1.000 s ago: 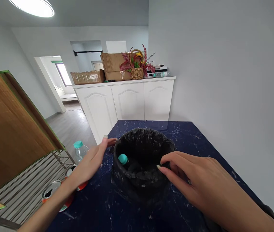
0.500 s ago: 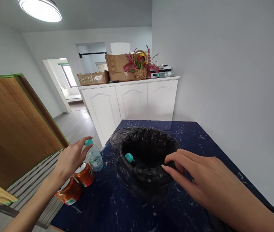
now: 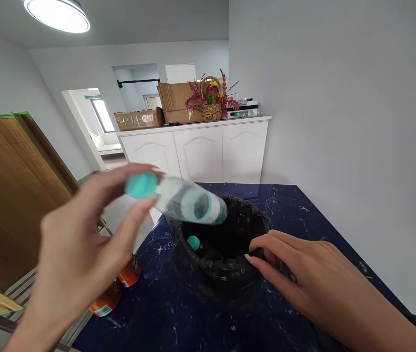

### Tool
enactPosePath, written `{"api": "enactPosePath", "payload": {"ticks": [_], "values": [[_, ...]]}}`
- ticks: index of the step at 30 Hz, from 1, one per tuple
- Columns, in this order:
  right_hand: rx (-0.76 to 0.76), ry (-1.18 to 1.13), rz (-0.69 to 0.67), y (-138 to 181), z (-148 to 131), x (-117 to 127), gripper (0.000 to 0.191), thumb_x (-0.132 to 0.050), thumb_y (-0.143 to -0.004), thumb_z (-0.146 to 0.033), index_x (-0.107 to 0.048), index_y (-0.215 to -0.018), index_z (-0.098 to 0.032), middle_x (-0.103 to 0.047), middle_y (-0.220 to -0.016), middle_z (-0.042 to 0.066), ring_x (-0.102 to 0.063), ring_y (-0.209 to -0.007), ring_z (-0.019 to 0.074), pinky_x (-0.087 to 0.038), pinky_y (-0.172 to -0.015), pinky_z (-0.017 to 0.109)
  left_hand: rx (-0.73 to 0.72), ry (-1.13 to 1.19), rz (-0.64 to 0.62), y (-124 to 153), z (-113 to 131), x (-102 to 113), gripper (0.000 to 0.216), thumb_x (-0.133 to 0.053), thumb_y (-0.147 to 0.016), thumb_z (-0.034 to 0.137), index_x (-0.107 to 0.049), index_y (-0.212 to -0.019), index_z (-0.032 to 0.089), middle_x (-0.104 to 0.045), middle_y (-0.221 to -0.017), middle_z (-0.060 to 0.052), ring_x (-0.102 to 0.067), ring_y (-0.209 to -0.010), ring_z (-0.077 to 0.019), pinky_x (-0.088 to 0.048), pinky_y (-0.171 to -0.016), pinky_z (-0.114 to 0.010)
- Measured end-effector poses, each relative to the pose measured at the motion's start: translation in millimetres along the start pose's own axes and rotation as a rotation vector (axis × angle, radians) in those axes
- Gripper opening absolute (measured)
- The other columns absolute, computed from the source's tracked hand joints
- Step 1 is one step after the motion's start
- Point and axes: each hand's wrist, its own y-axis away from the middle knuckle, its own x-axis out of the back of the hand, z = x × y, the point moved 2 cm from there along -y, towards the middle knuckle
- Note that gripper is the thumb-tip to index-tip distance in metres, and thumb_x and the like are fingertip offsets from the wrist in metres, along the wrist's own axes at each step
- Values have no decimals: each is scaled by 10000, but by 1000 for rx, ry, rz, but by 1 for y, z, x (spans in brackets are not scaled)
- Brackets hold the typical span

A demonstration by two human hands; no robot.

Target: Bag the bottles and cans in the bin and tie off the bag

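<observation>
My left hand is closed round the neck of a clear plastic bottle with a teal cap. The bottle lies tilted in the air, its base over the opening of a trash bin lined with a black bag. At the bin's near right rim, my right hand grips the edge between thumb and fingers. Inside the bin, the teal cap of another bottle shows; its body is mostly hidden. Two orange drink cans, a farther can and a nearer can, stand partly behind my left hand.
The bin stands on a dark blue marbled table. Beyond it, a white cabinet carries cardboard boxes and a flower basket. A brown folded screen and a metal rack are at left; a wall borders the right.
My left hand has lifted the bottle off the table beside the cans and carried it rightward, tipping it over the bin. My right hand has stayed at the rim.
</observation>
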Motion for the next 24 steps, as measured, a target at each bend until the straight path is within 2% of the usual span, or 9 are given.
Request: {"api": "enactPosePath", "payload": {"ticks": [2, 4, 7, 9, 11, 13, 17, 21, 24], "values": [[13, 10, 3, 1, -1, 0, 219, -469, -1155, -429, -652, -1128, -312, -705, -921, -34, -650, -624, 148, -349, -540, 314, -50, 91, -110, 3, 8, -15, 322, -647, -1038, 506, -698, -1310, 343, -802, -1244, 41, -791, -1070, -236, -667, -973, -373], [23, 14, 15, 1, -1, 0, 208, -482, -1150, -427, -653, -1118, -314, -698, -907, -37, -644, -613, 146, -346, -534, 313, -38, 190, -290, 9, 10, -33, 331, -612, -1062, 515, -703, -1332, 347, -800, -1285, 26, -793, -1086, -247, -686, -890, -345], [28, 14, 28, 1, -1, 1, 218, -478, -1151, -424, -654, -1094, -307, -691, -888, -38, -630, -588, 140, -349, -522, 307, -62, 281, -591, 21, 10, -56, 386, -538, -1101, 514, -660, -1435, 364, -747, -1423, 1, -754, -1227, -264, -652, -1017, -388], [30, 19, 19, 0, -1, 1, 236, -466, -1153, -427, -655, -1094, -298, -696, -896, -28, -634, -595, 142, -358, -523, 304, -91, 294, -700, 26, 8, -61, 436, -514, -1107, 525, -604, -1511, 391, -706, -1491, 1, -711, -1314, -270, -600, -1118, -433], [36, 24, 4, 0, 0, 1, 252, -456, -1156, -433, -658, -1100, -292, -703, -904, -18, -638, -603, 144, -366, -527, 299, -42, 275, -660, 28, 0, -56, 458, -511, -1097, 556, -587, -1525, 409, -678, -1529, 7, -688, -1349, -281, -584, -1141, -451], [41, 28, -6, 1, 0, 0, 268, -446, -1158, -439, -662, -1103, -291, -709, -909, -13, -632, -596, 140, -371, -528, 295, 48, 216, -539, 28, -17, -46, 454, -505, -1085, 589, -617, -1481, 398, -686, -1516, 0, -707, -1308, -291, -617, -1083, -439], [49, 35, -2, 1, 1, -2, 294, -431, -1161, -454, -671, -1117, -291, -713, -927, -8, -627, -575, 132, -371, -515, 300, 150, -33, -381, 42, -76, -37, 507, -463, -1071, 626, -627, -1437, 316, -734, -1418, -71, -713, -1253, -326, -587, -1075, -466], [64, 52, 12, -1, -1, -5, 335, -392, -1169, -460, -677, -1120, -291, -703, -941, -6, -619, -550, 134, -365, -493, 313, 174, -354, -573, 76, -144, -51, 665, -451, -997, 639, -653, -1416, 162, -718, -1418, -206, -649, -1328, -448, -486, -1137, -621], [78, 68, 24, -2, -2, -6, 368, -366, -1174, -464, -682, -1113, -286, -690, -930, -8, -599, -520, 133, -367, -480, 320, 178, -536, -697, 101, -179, -58, 633, -490, -945, 546, -679, -1395, 142, -707, -1440, -232, -609, -1386, -480, -381, -1203, -667]]}}
